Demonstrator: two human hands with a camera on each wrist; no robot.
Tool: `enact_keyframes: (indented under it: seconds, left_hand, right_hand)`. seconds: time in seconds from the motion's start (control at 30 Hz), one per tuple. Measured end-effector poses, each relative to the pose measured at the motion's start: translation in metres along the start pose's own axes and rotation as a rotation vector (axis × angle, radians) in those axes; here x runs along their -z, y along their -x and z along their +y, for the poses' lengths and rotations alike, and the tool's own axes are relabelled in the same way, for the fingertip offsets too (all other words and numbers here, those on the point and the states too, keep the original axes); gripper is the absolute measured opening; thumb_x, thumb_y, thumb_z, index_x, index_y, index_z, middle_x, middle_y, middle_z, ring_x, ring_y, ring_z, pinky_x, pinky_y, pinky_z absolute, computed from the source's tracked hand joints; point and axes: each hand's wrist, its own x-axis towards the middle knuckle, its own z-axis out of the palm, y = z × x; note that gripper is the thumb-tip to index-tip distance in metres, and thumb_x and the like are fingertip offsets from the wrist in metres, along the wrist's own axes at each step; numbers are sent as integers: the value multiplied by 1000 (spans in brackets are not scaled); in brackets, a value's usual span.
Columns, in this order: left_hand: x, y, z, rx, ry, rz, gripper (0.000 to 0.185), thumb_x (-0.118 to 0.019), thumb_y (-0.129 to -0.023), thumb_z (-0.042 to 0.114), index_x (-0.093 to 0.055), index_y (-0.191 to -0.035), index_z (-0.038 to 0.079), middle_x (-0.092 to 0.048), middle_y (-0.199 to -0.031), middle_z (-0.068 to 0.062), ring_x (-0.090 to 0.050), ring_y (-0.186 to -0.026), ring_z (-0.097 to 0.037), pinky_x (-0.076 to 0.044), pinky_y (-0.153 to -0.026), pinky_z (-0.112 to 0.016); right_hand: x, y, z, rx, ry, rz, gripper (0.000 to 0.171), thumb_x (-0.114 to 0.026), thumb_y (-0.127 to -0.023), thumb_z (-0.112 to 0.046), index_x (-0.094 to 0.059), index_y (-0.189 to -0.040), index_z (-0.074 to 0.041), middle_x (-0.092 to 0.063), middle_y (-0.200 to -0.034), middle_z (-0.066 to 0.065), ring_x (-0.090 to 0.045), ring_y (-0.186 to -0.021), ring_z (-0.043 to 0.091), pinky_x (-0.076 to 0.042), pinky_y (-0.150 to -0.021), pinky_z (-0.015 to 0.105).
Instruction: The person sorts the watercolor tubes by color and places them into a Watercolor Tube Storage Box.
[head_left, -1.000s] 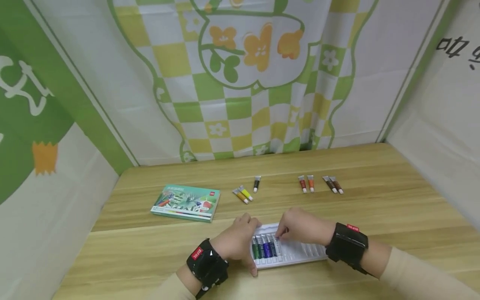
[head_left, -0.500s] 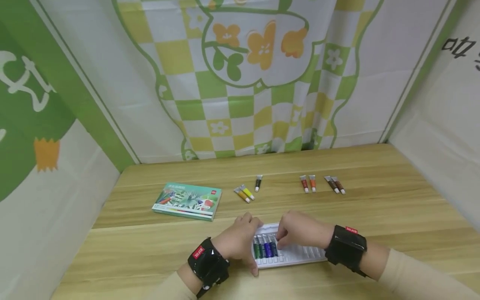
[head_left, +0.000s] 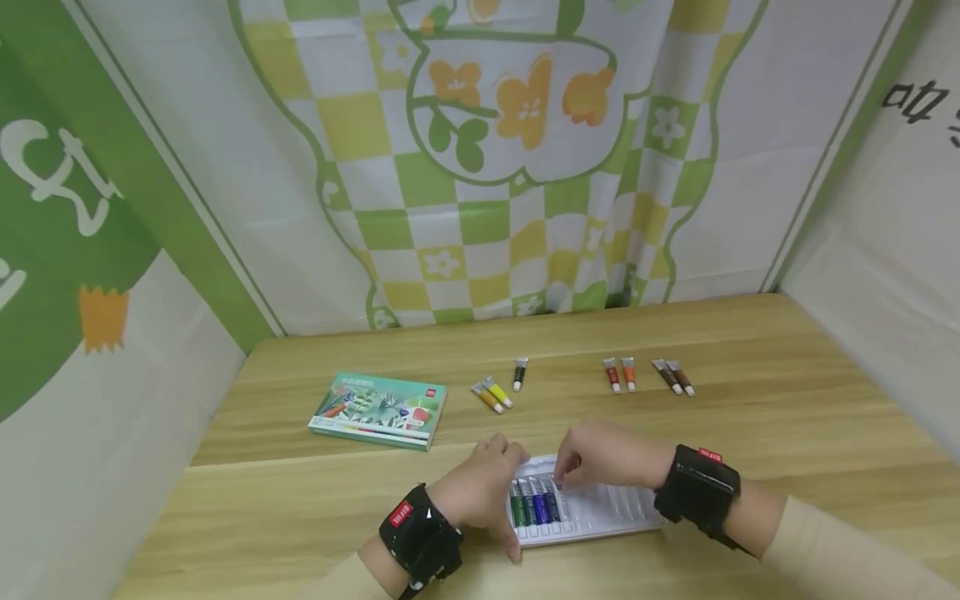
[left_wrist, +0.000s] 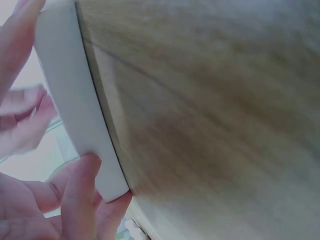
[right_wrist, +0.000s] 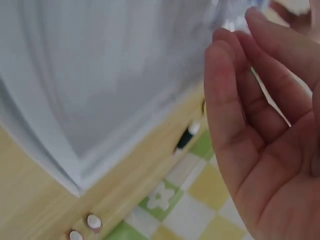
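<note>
Fingers of the left hand (head_left: 480,493) grip the tray (head_left: 607,510) end; right hand (head_left: 603,457) fingertips pinch a tube (head_left: 552,502) in it.

Beige sleeves (head_left: 840,546), 2 black wrist bands (head_left: 697,493) w/ small red labels.

Setting: a small craft or hobby corner set up as a recording booth, not a furnished room.

Enclosure: printed fabric backdrop (head_left: 495,167) hung on three sides, green, yellow and white checks with orange flowers; side panels in green and white with large lettering.

Work surface: light wooden table (head_left: 787,417) filling the booth floor to the cloth.

Art supplies present: boxed paint set (head_left: 378,410) with illustrated lid; loose paint tubes (head_left: 491,393) laid in small groups; white plastic paint tray (head_left: 607,508) holding further tubes.

Recording gear: black wrist-mounted units (head_left: 697,492) strapped on both forearms.
</note>
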Motion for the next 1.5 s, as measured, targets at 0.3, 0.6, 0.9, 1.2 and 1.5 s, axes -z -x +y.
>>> enact_keyframes:
  seconds: [0.3,0.6,0.9,1.2,1.5]
  left_hand:
    - [1,-2,4,9,15,-2,114,-105,-40,34,-55,-138,5,-52,-118,-5,-48,-107,-20,-51,-97,-35]
    - [-1,1,3,29,10,-20,113,-104,-41,36,-55,-138,7,-51,-119,-5,-47,-107,-19,-50,-99,-36]
    - [-3,-1,0,24,2,-33,101,-104,-48,33,-57,-134,8,-52,-116,-3,-47,-102,-17,-51,-97,-36]
    - [-3,-2,-1,4,16,-18,102,-105,-45,32,-58,-133,9,-52,-115,-2,-46,-103,-16,-50,-97,-34]
    - [0,0,0,20,29,-13,110,-105,-42,35,-56,-136,7,-50,-117,-2,-45,-104,-17,-51,-96,-33]
  right_hand:
    - [39,-16,26,-12,27,116,12,-75,-84,2,-80,-90,-8,-73,-87,-1,-62,-79,8,-55,-73,29]
    - [56,-60,44,-170,-68,184,10,-70,-89,1,-77,-96,1,-69,-78,1,-59,-67,10,-51,-64,26]
    - [41,-111,47,-354,-275,338,25,-76,-88,-6,-70,-108,7,-68,-74,9,-65,-62,19,-57,-59,26]
    - [27,-136,44,-492,-365,396,31,-77,-89,-7,-61,-113,6,-55,-70,5,-56,-58,15,-58,-54,27]
    - [30,-146,38,-533,-285,354,33,-79,-86,-3,-63,-113,5,-62,-75,9,-62,-54,15,-56,-52,24]
